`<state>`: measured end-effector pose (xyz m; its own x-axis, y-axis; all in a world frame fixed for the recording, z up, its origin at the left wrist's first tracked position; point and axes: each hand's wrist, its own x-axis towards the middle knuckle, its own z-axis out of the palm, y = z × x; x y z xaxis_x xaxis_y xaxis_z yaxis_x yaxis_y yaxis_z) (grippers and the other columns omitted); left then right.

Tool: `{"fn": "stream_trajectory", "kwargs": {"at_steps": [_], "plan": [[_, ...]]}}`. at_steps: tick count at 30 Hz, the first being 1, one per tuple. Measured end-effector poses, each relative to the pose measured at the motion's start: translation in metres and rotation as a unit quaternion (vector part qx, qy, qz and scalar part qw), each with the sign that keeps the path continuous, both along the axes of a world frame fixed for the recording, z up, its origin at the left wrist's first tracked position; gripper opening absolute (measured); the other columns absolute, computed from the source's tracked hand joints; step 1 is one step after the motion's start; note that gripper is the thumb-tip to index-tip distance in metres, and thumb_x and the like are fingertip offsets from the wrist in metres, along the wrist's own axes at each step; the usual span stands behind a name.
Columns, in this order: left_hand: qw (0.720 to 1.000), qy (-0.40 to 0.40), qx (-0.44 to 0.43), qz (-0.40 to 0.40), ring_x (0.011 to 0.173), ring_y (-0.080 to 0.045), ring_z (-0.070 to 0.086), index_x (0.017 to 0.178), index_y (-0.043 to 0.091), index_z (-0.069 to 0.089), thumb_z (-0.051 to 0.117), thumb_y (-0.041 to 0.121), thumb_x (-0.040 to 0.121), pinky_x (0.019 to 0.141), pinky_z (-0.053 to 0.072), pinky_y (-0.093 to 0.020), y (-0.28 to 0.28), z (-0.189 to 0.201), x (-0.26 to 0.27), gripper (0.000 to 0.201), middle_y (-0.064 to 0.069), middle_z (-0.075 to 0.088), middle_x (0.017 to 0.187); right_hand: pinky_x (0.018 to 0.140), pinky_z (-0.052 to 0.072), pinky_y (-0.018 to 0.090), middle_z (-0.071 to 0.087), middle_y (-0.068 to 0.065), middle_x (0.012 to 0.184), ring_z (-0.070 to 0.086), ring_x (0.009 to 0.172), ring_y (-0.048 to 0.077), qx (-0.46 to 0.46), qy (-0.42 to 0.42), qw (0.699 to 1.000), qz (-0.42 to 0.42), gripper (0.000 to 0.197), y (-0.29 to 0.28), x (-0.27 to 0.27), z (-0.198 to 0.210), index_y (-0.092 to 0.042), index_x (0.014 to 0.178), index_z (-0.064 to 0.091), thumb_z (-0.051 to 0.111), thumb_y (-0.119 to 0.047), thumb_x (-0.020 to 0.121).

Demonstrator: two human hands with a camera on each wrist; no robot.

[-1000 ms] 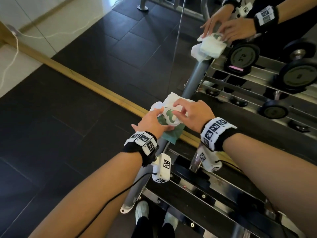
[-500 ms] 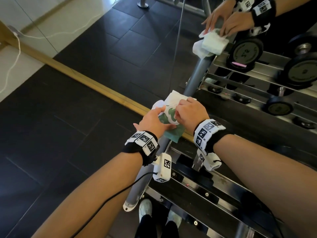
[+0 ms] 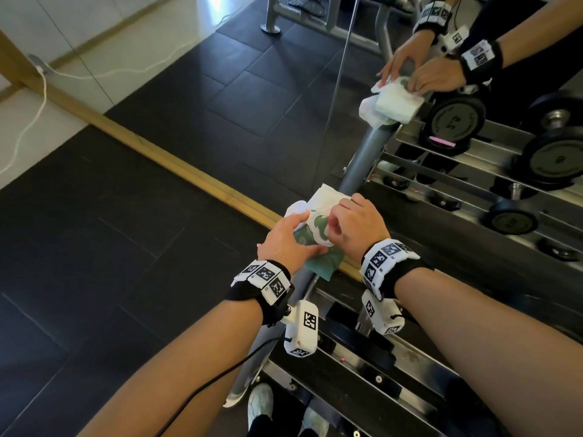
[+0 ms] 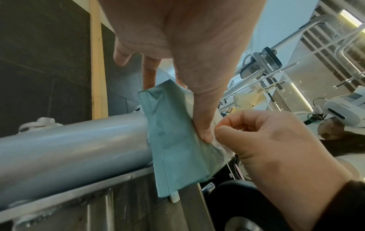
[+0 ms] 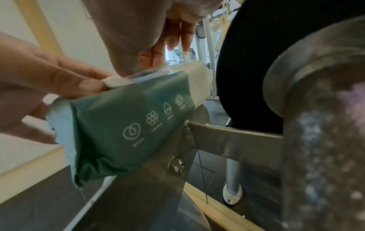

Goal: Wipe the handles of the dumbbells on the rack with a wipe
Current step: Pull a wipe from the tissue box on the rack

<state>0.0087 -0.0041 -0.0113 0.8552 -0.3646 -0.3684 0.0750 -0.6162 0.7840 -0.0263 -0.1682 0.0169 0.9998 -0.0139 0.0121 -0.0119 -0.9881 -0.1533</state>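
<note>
A green wipe pack [image 3: 323, 263] with a white top sits on the end of the rack's grey post [image 4: 69, 148], by the mirror. My left hand [image 3: 284, 241] grips the pack [image 4: 177, 148] from the left, thumb pressed on its side. My right hand [image 3: 356, 225] is curled over the pack's top, and in the left wrist view its thumb and forefinger [image 4: 227, 129] pinch a white bit there. In the right wrist view the pack [image 5: 128, 125] is close, beside a dumbbell's black plate [image 5: 256, 62] and knurled handle [image 5: 326, 140].
The steel rack [image 3: 394, 383] runs down to the right under my forearms. The mirror behind reflects my hands, the pack and several dumbbells [image 3: 454, 121]. A wooden strip [image 3: 157, 152] borders the dark floor tiles; a white cable [image 3: 28, 121] lies at far left.
Both hands stay on the pack. My right hand's fingers have curled tighter over its top, from lying flatter a second ago.
</note>
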Motion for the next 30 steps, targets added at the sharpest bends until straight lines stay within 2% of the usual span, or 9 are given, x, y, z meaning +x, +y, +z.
{"fn": "stream_trajectory", "kwargs": {"at_steps": [3, 6, 9, 12, 17, 20, 23, 27, 30], "plan": [[0.999, -0.017, -0.037, -0.001, 0.13, -0.011, 0.045, 0.142, 0.037, 0.045, 0.087, 0.042, 0.069, 0.107, 0.038, -0.031, 0.001, -0.006, -0.001, 0.084, 0.011, 0.045, 0.143, 0.082, 0.04, 0.031, 0.062, 0.003, 0.083, 0.048, 0.088, 0.022, 0.067, -0.003, 0.998, -0.012, 0.009, -0.003, -0.001, -0.001, -0.01, 0.081, 0.066, 0.064, -0.018, 0.084], [0.998, -0.029, -0.048, 0.0, 0.134, -0.009, 0.04, 0.146, 0.037, 0.039, 0.085, 0.05, 0.068, 0.11, 0.037, -0.032, -0.003, -0.008, -0.003, 0.092, 0.011, 0.038, 0.149, 0.078, 0.035, 0.025, 0.056, -0.005, 0.081, 0.043, 0.087, 0.016, 0.139, -0.007, 0.99, -0.027, 0.005, -0.006, 0.0, -0.001, -0.013, 0.079, 0.065, 0.068, -0.013, 0.081], [0.998, -0.028, -0.057, 0.01, 0.139, -0.012, 0.036, 0.148, 0.035, 0.038, 0.086, 0.046, 0.069, 0.113, 0.032, -0.03, -0.007, -0.01, -0.004, 0.094, 0.006, 0.033, 0.153, 0.07, 0.032, 0.02, 0.054, -0.011, 0.078, 0.043, 0.084, 0.013, 0.2, 0.0, 0.978, -0.056, 0.01, -0.008, 0.001, 0.002, -0.016, 0.076, 0.062, 0.071, -0.011, 0.078], [0.998, -0.031, -0.059, 0.019, 0.139, -0.013, 0.035, 0.149, 0.033, 0.038, 0.086, 0.04, 0.071, 0.107, 0.029, -0.023, -0.009, -0.012, -0.005, 0.092, 0.005, 0.032, 0.153, 0.069, 0.041, 0.024, 0.055, -0.012, 0.076, 0.05, 0.079, 0.012, 0.217, 0.018, 0.974, -0.066, 0.009, -0.011, 0.0, 0.007, -0.017, 0.078, 0.063, 0.071, -0.013, 0.08], [0.998, -0.034, -0.041, 0.014, 0.139, -0.013, 0.036, 0.147, 0.034, 0.04, 0.086, 0.043, 0.069, 0.116, 0.032, -0.037, -0.008, -0.012, -0.003, 0.091, 0.006, 0.033, 0.154, 0.081, 0.052, 0.031, 0.061, -0.005, 0.09, 0.057, 0.082, 0.011, 0.187, 0.072, 0.979, -0.047, 0.015, -0.016, -0.001, 0.008, -0.022, 0.099, 0.071, 0.075, -0.018, 0.085], [0.998, -0.034, -0.044, 0.017, 0.139, -0.012, 0.035, 0.147, 0.034, 0.041, 0.086, 0.042, 0.069, 0.115, 0.031, -0.035, -0.008, -0.015, -0.003, 0.09, 0.007, 0.033, 0.153, 0.084, 0.052, 0.034, 0.059, -0.003, 0.1, 0.058, 0.088, 0.015, 0.196, 0.05, 0.977, -0.065, 0.011, -0.015, -0.002, 0.004, -0.019, 0.094, 0.072, 0.076, -0.019, 0.083], [0.998, -0.035, -0.053, 0.021, 0.138, -0.012, 0.037, 0.146, 0.033, 0.042, 0.087, 0.04, 0.069, 0.112, 0.032, -0.03, -0.008, -0.018, -0.002, 0.09, 0.007, 0.035, 0.151, 0.081, 0.05, 0.036, 0.059, -0.005, 0.098, 0.058, 0.09, 0.017, 0.186, 0.033, 0.98, -0.059, 0.004, -0.014, -0.001, 0.001, -0.02, 0.082, 0.073, 0.076, -0.021, 0.083], [0.998, -0.04, -0.047, 0.019, 0.139, -0.015, 0.035, 0.148, 0.04, 0.036, 0.085, 0.047, 0.068, 0.115, 0.034, -0.042, -0.011, -0.018, -0.003, 0.094, 0.007, 0.031, 0.153, 0.086, 0.046, 0.038, 0.061, -0.004, 0.096, 0.052, 0.095, 0.018, 0.184, 0.025, 0.982, -0.031, 0.007, -0.016, 0.0, 0.0, -0.02, 0.078, 0.072, 0.075, -0.017, 0.084], [0.998, -0.041, -0.048, 0.029, 0.139, -0.016, 0.033, 0.148, 0.046, 0.033, 0.084, 0.048, 0.069, 0.114, 0.034, -0.04, -0.017, -0.017, -0.006, 0.094, 0.008, 0.028, 0.153, 0.088, 0.046, 0.038, 0.058, -0.008, 0.092, 0.049, 0.094, 0.015, 0.196, 0.012, 0.98, -0.013, 0.012, -0.015, 0.001, 0.003, -0.021, 0.079, 0.067, 0.073, -0.013, 0.085]]}}
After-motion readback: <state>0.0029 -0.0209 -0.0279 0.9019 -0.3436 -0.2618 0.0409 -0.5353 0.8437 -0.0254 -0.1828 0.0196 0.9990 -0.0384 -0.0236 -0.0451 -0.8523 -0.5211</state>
